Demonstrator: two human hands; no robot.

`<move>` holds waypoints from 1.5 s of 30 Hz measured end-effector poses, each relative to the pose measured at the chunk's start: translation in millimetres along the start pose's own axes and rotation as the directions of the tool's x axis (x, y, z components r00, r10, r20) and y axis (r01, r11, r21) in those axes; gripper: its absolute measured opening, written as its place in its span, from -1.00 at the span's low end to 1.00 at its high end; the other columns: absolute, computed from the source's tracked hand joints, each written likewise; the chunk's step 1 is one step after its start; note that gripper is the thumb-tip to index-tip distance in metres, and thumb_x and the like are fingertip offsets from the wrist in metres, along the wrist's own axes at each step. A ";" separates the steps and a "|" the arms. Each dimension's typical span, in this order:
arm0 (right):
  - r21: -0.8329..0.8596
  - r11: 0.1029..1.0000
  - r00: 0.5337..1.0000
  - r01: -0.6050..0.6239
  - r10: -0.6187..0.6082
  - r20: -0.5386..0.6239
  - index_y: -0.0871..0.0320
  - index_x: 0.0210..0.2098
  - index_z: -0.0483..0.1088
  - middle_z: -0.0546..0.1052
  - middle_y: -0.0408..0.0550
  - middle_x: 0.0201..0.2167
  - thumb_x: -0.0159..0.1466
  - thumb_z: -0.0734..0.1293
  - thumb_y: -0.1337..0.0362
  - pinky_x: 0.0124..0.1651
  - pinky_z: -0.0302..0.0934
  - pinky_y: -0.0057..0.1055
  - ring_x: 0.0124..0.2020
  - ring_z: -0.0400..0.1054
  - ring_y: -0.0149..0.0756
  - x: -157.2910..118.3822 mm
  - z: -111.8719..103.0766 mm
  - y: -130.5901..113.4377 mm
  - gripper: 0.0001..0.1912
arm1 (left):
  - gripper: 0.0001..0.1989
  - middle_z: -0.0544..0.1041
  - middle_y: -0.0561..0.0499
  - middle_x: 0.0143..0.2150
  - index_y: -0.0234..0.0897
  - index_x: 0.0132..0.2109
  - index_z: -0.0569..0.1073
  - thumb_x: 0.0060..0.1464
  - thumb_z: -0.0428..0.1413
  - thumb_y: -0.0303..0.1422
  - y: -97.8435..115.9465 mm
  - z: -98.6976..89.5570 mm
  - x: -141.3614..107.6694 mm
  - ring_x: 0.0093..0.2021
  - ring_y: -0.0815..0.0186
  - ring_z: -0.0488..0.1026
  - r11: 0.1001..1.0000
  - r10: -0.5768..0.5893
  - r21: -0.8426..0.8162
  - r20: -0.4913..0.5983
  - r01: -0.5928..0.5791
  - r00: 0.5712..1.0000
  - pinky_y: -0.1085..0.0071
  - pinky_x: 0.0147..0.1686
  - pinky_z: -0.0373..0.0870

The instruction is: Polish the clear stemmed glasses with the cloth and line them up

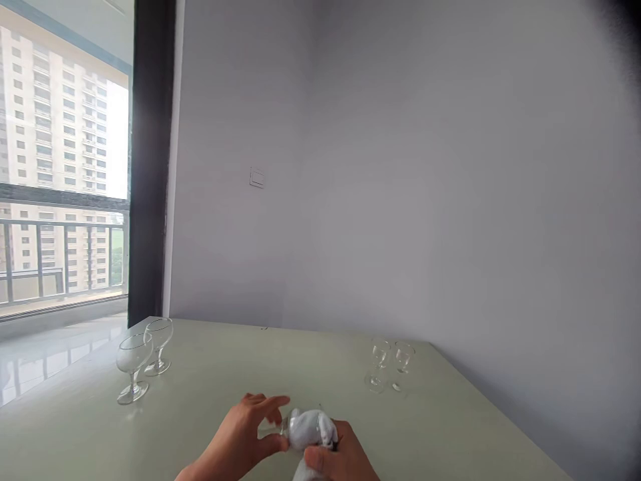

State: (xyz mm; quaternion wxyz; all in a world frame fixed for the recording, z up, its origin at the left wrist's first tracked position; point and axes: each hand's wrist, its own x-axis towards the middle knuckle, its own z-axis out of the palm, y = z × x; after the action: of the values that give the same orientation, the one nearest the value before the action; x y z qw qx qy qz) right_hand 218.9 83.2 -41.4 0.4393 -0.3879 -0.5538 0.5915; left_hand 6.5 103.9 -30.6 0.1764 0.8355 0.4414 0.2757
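Near the front edge of the pale green table (215,374), my right hand (343,457) is closed round a light grey-white cloth (306,429). The cloth lies around or in a clear glass (284,427), whose end points left; much of the glass is hidden. My left hand (245,431) is at that left end, thumb and fingers apart, with the thumb tip close to or touching the glass. Two stemmed glasses stand upright at the left, one nearer (134,364) and one behind it (159,344).
Two smaller stemmed glasses, one (379,357) beside the other (403,361), stand at the right rear of the table. Behind the table is a grey wall (375,200) with a switch (257,177). A window with a railing (65,254) is at the left.
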 end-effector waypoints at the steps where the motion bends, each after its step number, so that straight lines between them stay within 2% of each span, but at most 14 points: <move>1: 0.102 0.995 0.999 -0.009 0.014 -0.049 0.23 -0.45 0.44 0.24 -0.22 -0.66 -0.17 0.48 0.00 -0.48 -0.01 -0.48 -0.57 0.08 -0.42 3.7 -0.8 3.2 -0.55 | -0.51 0.54 0.03 -0.24 -0.07 0.04 0.38 -0.08 0.21 -0.14 0.6 2.3 0.8 -0.20 0.16 0.41 0.989 0.073 0.135 -0.116 -0.058 0.991 0.22 -0.09 0.24; 4: 0.288 0.957 0.999 -0.017 0.025 -0.023 0.27 -0.42 0.44 0.22 -0.22 -0.66 -0.12 0.45 -0.04 -0.49 -0.05 -0.49 -0.59 0.03 -0.46 9.4 -2.3 6.0 -0.52 | -0.65 0.55 0.02 -0.33 -0.02 0.03 0.38 0.05 0.12 -0.25 1.9 7.3 2.1 -0.26 0.19 0.43 0.897 0.299 0.396 -0.219 -0.196 0.929 0.14 -0.05 0.20; 7: 0.153 0.988 0.997 0.015 -0.027 0.072 0.25 -0.33 0.45 0.22 -0.24 -0.63 -0.11 0.47 0.03 -0.48 -0.08 -0.49 -0.58 0.01 -0.47 -0.6 -5.2 -5.7 -0.53 | -0.81 0.51 0.05 -0.49 -0.06 -0.14 0.49 0.07 0.09 -0.25 3.0 5.5 2.1 -0.41 0.26 0.40 0.948 0.196 0.288 -0.180 -0.139 0.964 0.33 -0.31 0.26; 9: -0.022 0.999 0.990 0.034 -0.030 0.139 0.22 -0.34 0.45 0.23 -0.24 -0.59 -0.09 0.47 0.15 -0.46 -0.07 -0.48 -0.54 0.03 -0.46 -11.9 -8.8 -17.1 -0.64 | -0.84 0.48 0.08 -0.54 -0.11 -0.26 0.53 0.03 0.12 -0.21 4.2 2.6 2.2 -0.46 0.30 0.37 1.000 0.005 -0.004 -0.006 -0.005 1.000 0.42 -0.43 0.23; 12: -0.173 0.985 0.991 -0.018 0.041 0.130 0.20 -0.40 0.45 0.28 -0.22 -0.55 -0.09 0.45 0.26 -0.45 -0.03 -0.47 -0.51 0.08 -0.43 -20.6 -13.4 -25.5 -0.75 | -0.79 0.43 0.11 -0.60 -0.20 -0.35 0.53 0.04 0.07 -0.19 5.5 2.0 3.2 -0.54 0.35 0.32 0.927 -0.118 -0.310 0.295 0.211 0.948 0.48 -0.53 0.19; 15: -0.049 0.997 0.994 -0.065 0.060 -0.092 0.22 -0.32 0.45 0.36 -0.18 -0.52 -0.13 0.46 0.22 -0.41 0.06 -0.46 -0.48 0.20 -0.36 -10.9 -11.6 -17.7 -0.64 | -0.77 0.54 0.03 -0.39 -0.17 -0.23 0.51 0.08 0.04 -0.19 4.2 8.6 4.0 -0.34 0.23 0.42 0.989 -0.130 -0.070 0.053 0.134 0.990 0.36 -0.32 0.29; 18: 0.223 0.974 0.988 -0.046 0.077 -0.133 0.25 -0.37 0.45 0.32 -0.20 -0.61 -0.10 0.45 0.09 -0.44 0.08 -0.45 -0.56 0.18 -0.40 5.2 -4.4 -4.4 -0.61 | -0.66 0.53 0.03 -0.13 -0.04 0.03 0.37 0.07 0.09 -0.25 0.9 17.7 3.3 -0.06 0.12 0.37 0.930 0.171 0.357 -0.223 -0.083 0.960 0.11 0.06 0.07; 22: 0.250 0.967 0.999 -0.046 0.048 -0.003 0.27 -0.36 0.45 0.27 -0.25 -0.66 -0.10 0.45 0.02 -0.47 0.03 -0.47 -0.61 0.11 -0.45 5.0 -0.8 -1.0 -0.54 | -0.82 0.54 0.08 -0.38 -0.09 -0.12 0.42 0.11 0.04 -0.37 -1.0 21.3 2.6 -0.33 0.24 0.42 0.860 0.283 0.487 -0.206 -0.153 0.937 0.17 -0.04 0.16; 26: -0.099 0.986 0.991 -0.131 0.128 -0.036 0.19 -0.18 0.40 0.45 -0.14 -0.42 -0.12 0.48 0.18 -0.37 0.07 -0.43 -0.42 0.27 -0.32 -18.1 -14.8 -16.8 -0.49 | -0.95 0.48 0.11 -0.51 -0.16 -0.37 0.46 0.02 0.11 -0.35 4.4 14.0 3.5 -0.46 0.31 0.35 0.988 0.045 0.148 0.006 -0.045 0.999 0.44 -0.46 0.18; 29: -0.276 0.941 0.980 -0.197 0.193 -0.043 0.17 -0.24 0.43 0.48 -0.12 -0.39 -0.13 0.48 0.26 -0.36 0.08 -0.41 -0.37 0.31 -0.25 -23.7 -22.1 -21.6 -0.57 | -0.92 0.47 0.17 -0.56 -0.17 -0.44 0.46 -0.06 0.11 -0.45 9.4 10.0 2.8 -0.52 0.36 0.34 0.985 -0.098 -0.114 0.243 0.129 0.965 0.50 -0.55 0.14; 33: 0.175 0.975 0.976 -0.137 0.163 -0.145 0.23 -0.33 0.41 0.42 -0.16 -0.51 -0.13 0.45 0.22 -0.39 0.10 -0.44 -0.45 0.28 -0.33 -4.0 -9.7 -4.9 -0.63 | -0.85 0.54 0.06 -0.33 -0.13 -0.20 0.47 0.04 0.11 -0.32 11.7 10.0 1.1 -0.28 0.22 0.39 0.979 0.064 0.198 -0.080 -0.047 0.995 0.33 -0.24 0.24; 36: 0.413 0.906 0.983 -0.094 0.150 -0.104 0.24 -0.41 0.41 0.31 -0.23 -0.66 -0.14 0.45 0.14 -0.48 0.04 -0.47 -0.59 0.16 -0.43 6.2 -0.2 5.1 -0.63 | -0.78 0.54 0.03 -0.34 -0.14 -0.09 0.43 0.06 0.11 -0.34 9.2 10.3 0.8 -0.31 0.22 0.37 0.852 0.353 0.473 -0.203 -0.224 0.913 0.27 -0.19 0.20; 40: 0.087 0.987 0.990 -0.137 0.138 -0.004 0.19 -0.22 0.43 0.44 -0.17 -0.48 -0.11 0.44 0.25 -0.40 0.04 -0.46 -0.48 0.22 -0.39 -10.3 -12.4 -11.6 -0.57 | -0.92 0.48 0.07 -0.52 -0.17 -0.30 0.48 0.05 0.12 -0.29 9.2 8.9 1.9 -0.47 0.30 0.30 0.938 0.261 0.272 -0.150 -0.214 0.954 0.42 -0.47 0.12; 45: -0.479 0.863 0.977 -0.157 0.207 0.052 0.09 -0.27 0.48 0.49 -0.17 -0.44 -0.11 0.45 0.26 -0.45 0.01 -0.46 -0.43 0.26 -0.29 -43.3 -36.5 -45.3 -0.65 | -0.71 0.38 0.08 -0.59 -0.26 -0.49 0.48 -0.07 0.18 -0.11 23.3 11.5 0.3 -0.55 0.39 0.22 0.922 -0.071 -0.363 0.187 0.136 0.980 0.48 -0.54 0.05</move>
State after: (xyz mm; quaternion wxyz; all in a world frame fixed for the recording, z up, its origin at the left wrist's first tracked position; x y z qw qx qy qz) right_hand 271.1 53.6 -0.6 0.2450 -0.5032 -0.6636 0.4964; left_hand 28.6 90.8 -27.0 0.3837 0.7823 0.4078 0.2728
